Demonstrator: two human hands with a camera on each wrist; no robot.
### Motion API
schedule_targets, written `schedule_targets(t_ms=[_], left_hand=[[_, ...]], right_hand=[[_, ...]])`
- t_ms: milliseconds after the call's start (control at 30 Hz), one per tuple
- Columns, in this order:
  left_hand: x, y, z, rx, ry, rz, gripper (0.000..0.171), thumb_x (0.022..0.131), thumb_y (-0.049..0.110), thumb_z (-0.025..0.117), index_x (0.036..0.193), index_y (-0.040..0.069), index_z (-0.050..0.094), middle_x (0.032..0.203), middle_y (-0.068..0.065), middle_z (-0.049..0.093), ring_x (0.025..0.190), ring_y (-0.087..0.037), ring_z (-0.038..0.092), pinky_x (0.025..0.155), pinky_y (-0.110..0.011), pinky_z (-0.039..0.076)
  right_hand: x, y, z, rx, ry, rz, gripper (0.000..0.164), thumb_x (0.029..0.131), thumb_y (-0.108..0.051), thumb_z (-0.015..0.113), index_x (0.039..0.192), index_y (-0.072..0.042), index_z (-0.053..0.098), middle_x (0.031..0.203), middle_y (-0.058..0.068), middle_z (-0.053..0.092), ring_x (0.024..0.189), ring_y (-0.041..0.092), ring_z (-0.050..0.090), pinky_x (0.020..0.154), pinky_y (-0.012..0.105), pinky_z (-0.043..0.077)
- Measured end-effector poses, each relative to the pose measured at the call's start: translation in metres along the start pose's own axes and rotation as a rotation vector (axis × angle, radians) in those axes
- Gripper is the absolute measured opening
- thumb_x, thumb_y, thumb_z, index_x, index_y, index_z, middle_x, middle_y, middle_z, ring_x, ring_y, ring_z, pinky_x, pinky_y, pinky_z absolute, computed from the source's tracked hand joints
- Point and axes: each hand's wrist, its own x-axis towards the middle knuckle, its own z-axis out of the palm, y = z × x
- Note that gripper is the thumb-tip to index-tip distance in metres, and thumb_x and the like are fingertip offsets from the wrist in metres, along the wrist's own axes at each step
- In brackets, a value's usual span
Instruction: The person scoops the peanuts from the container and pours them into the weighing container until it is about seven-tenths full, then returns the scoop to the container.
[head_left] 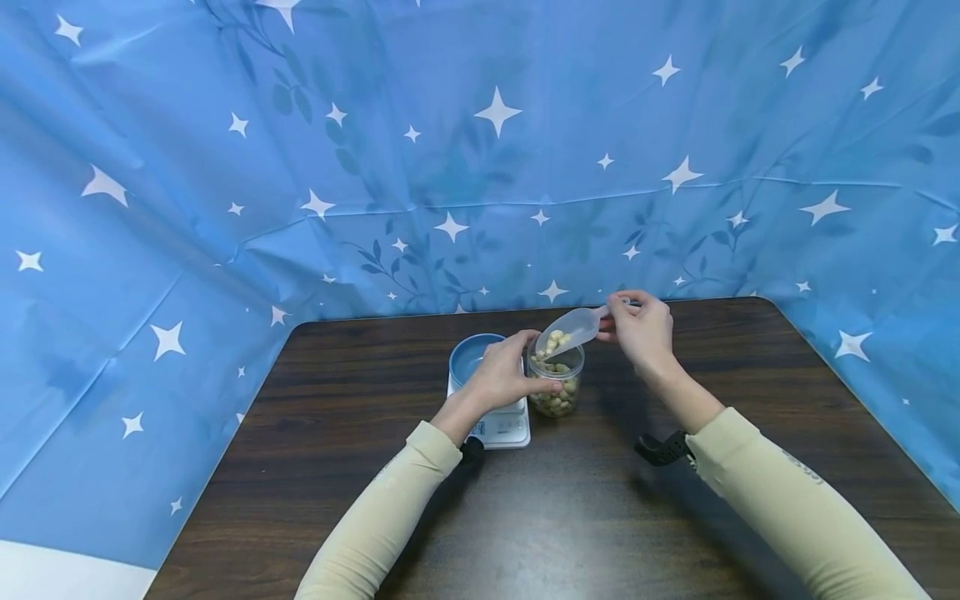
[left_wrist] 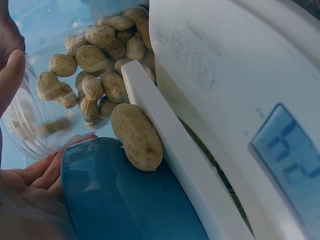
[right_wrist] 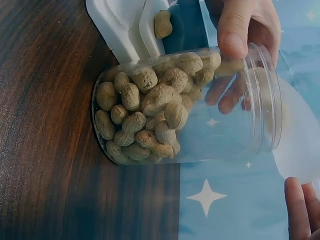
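Note:
A clear plastic jar point(right_wrist: 220, 135), partly filled with unshelled peanuts point(right_wrist: 160, 100), stands upright on the table. My left hand point(head_left: 501, 377) grips it near the top, thumb on the near side and fingers behind. By its handle my right hand point(head_left: 641, 329) holds a translucent scoop point(head_left: 581, 323). The scoop slants down to the left, its tip at the jar's mouth, with several peanuts in its bowl. In the left wrist view a blurred peanut point(left_wrist: 56, 126) shows inside the jar near its rim.
Left of the jar, a white digital scale point(head_left: 504, 432) bears a blue bowl point(left_wrist: 115, 185). A single peanut point(left_wrist: 136, 137) lies beside the bowl at the edge of the scale's platform. Behind the dark wooden table point(head_left: 360, 417) hangs a blue star-patterned cloth point(head_left: 420, 167).

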Motion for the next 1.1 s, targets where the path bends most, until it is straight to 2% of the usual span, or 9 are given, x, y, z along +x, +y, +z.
schedule_targets(t_ms=[133, 333, 433, 633, 867, 1100], left_hand=[[0.0, 0.0, 0.0, 0.01, -0.004, -0.007, 0.087, 0.082, 0.052, 0.085, 0.149, 0.011, 0.049, 0.136, -0.002, 0.061, 0.119, -0.017, 0.058, 0.096, -0.039, 0.05], [0.0, 0.0, 0.0, 0.027, -0.004, -0.002, 0.088, 0.082, 0.054, 0.084, 0.15, 0.011, 0.048, 0.137, -0.002, 0.06, 0.12, -0.017, 0.058, 0.097, -0.039, 0.05], [0.0, 0.0, 0.0, 0.041, -0.003, 0.008, 0.089, 0.083, 0.055, 0.083, 0.15, 0.01, 0.047, 0.138, -0.003, 0.06, 0.12, -0.017, 0.058, 0.098, -0.04, 0.05], [-0.004, 0.001, -0.002, 0.061, -0.009, 0.019, 0.095, 0.084, 0.054, 0.082, 0.156, 0.008, 0.041, 0.148, -0.009, 0.051, 0.133, -0.026, 0.051, 0.108, -0.049, 0.041], [-0.013, -0.003, -0.012, 0.051, 0.01, -0.024, 0.095, 0.085, 0.055, 0.081, 0.16, 0.015, 0.037, 0.157, -0.011, 0.04, 0.141, -0.034, 0.04, 0.114, -0.059, 0.03], [-0.022, -0.017, -0.028, 0.062, 0.043, -0.061, 0.092, 0.084, 0.054, 0.082, 0.157, 0.016, 0.042, 0.159, -0.008, 0.036, 0.146, -0.03, 0.033, 0.117, -0.057, 0.023]], right_hand=[[0.0, 0.001, -0.003, 0.015, 0.007, 0.018, 0.037, 0.108, -0.019, 0.055, 0.128, 0.012, 0.056, 0.11, 0.029, 0.069, 0.072, 0.008, 0.072, 0.07, 0.031, 0.06], [0.002, 0.005, -0.006, 0.057, 0.003, 0.059, 0.036, 0.108, -0.019, 0.053, 0.128, 0.01, 0.054, 0.092, 0.007, 0.072, 0.074, 0.009, 0.072, 0.072, 0.03, 0.059], [0.002, 0.006, -0.007, 0.075, 0.001, 0.079, 0.036, 0.108, -0.018, 0.053, 0.129, 0.01, 0.053, 0.087, 0.001, 0.072, 0.074, 0.009, 0.072, 0.072, 0.03, 0.06], [0.003, 0.006, -0.007, 0.136, 0.006, 0.094, 0.03, 0.107, -0.016, 0.054, 0.126, 0.008, 0.054, 0.083, -0.001, 0.072, 0.072, 0.01, 0.071, 0.07, 0.029, 0.059], [0.008, 0.002, -0.004, 0.239, 0.024, 0.094, 0.017, 0.105, -0.014, 0.057, 0.116, -0.001, 0.057, 0.08, 0.0, 0.074, 0.069, 0.011, 0.071, 0.066, 0.028, 0.059], [0.014, -0.006, 0.007, 0.232, 0.0, 0.072, 0.031, 0.106, -0.018, 0.057, 0.127, 0.005, 0.052, 0.081, 0.0, 0.072, 0.069, 0.01, 0.07, 0.067, 0.027, 0.059]])
